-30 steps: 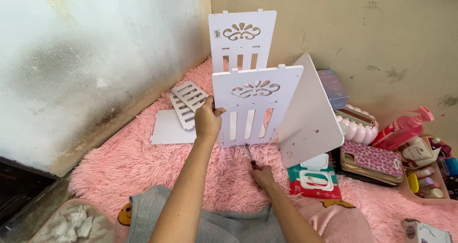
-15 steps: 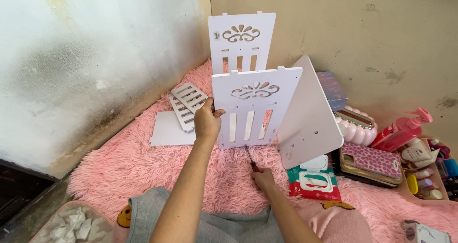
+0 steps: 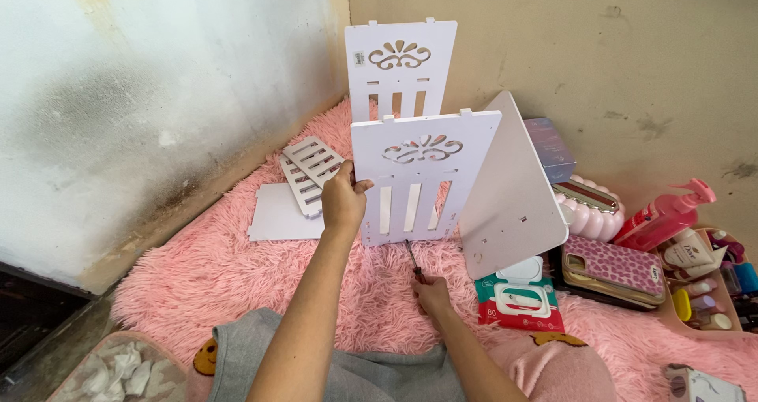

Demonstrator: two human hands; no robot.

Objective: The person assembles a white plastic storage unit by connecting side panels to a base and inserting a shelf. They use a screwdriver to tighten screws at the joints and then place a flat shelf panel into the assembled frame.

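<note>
From the head camera, the left hand [image 3: 344, 204] grips the left edge of a white carved panel [image 3: 422, 177], fingers curled round it, holding it upright on the pink shaggy rug [image 3: 197, 272] near the middle of the view. The right hand [image 3: 433, 294], at about 6 o'clock from the panel, is closed around a screwdriver [image 3: 412, 257] whose tip points up at the panel's bottom edge. A second upright white panel [image 3: 400, 69] stands behind at 12 o'clock, against the wall. A plain white board [image 3: 512, 193] leans at the first panel's 3 o'clock side, touching it. At 9 o'clock lie slatted white pieces [image 3: 309, 169] on a flat white sheet [image 3: 278, 214]. At 4 o'clock sit a pack of wet wipes [image 3: 519, 301], a pink patterned phone case [image 3: 614, 266] and a pink pump bottle [image 3: 665, 211].
</note>
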